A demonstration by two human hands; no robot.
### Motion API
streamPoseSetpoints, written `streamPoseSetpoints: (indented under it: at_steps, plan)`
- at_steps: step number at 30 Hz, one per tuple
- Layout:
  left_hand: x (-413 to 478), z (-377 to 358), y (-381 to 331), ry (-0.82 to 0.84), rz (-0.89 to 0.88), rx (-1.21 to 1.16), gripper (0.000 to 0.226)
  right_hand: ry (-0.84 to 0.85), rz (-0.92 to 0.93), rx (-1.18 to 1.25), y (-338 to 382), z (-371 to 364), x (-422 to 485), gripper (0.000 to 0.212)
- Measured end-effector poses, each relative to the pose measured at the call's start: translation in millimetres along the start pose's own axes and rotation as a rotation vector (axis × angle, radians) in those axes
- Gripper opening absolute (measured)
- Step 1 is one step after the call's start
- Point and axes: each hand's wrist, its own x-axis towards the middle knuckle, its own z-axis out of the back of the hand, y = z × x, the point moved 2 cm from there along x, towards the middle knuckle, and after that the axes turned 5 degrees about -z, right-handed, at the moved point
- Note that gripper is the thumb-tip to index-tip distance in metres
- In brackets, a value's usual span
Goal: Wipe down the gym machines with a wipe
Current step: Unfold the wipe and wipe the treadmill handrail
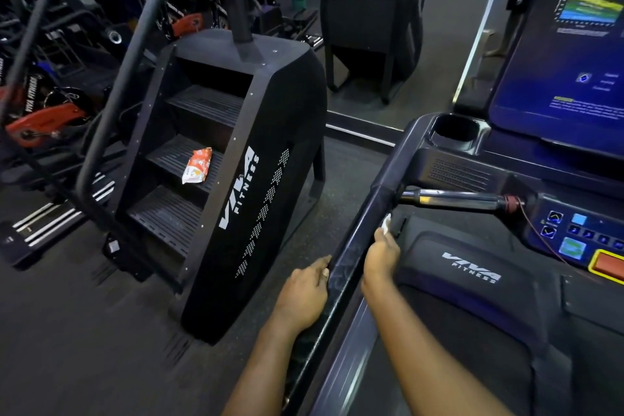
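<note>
White wipe is pinched by the right hand against the treadmill rail, which the left hand grips.

White wipe bunched, seemingly against treadmill handrail.

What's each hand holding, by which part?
Right hand pinches the white wipe by its near end, on the treadmill handrail. Left hand grips that handrail's outer side.
</note>
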Motion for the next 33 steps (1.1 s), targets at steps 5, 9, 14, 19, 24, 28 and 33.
streamPoseSetpoints:
  at_steps: [5, 9, 14, 19, 24, 28, 33]
  plan:
    - [-1.8, 3.2, -4.2, 0.036, -0.012, -0.018, 0.039, 0.045, -0.063, 0.048, 15.8, 0.1, 24.1, 0.037]
    - [-3.1, 3.7, -2.7, 0.033, 0.004, -0.026, 0.039, 0.059, -0.133, 0.0, 5.5, 11.1, 11.9, 0.023]
    - [-3.0, 1.4, 1.5, 0.049, 0.016, -0.081, 0.039, 0.106, -0.08, 0.058, 6.6, 13.7, -10.8, 0.025]
    - [-11.1, 0.9, 6.3, 0.017, 0.031, -0.151, 0.035, 0.171, 0.137, 0.086, 52.8, -0.3, 3.9, 0.041]
    - [-12.1, -1.7, 14.0, -0.008, 0.025, -0.148, 0.035, 0.152, 0.233, -0.09, 0.3, 17.7, -75.1, 0.043]
    - [-17.8, -0.9, 13.2, -0.029, 0.005, -0.166, 0.034, 0.118, 0.266, -0.098, 7.6, 14.5, -71.9, 0.043]
    - [-31.4, 1.3, 11.9, -0.062, 0.011, -0.196, 0.036, 0.114, 0.165, -0.057, 20.7, 12.6, -48.9, 0.039]
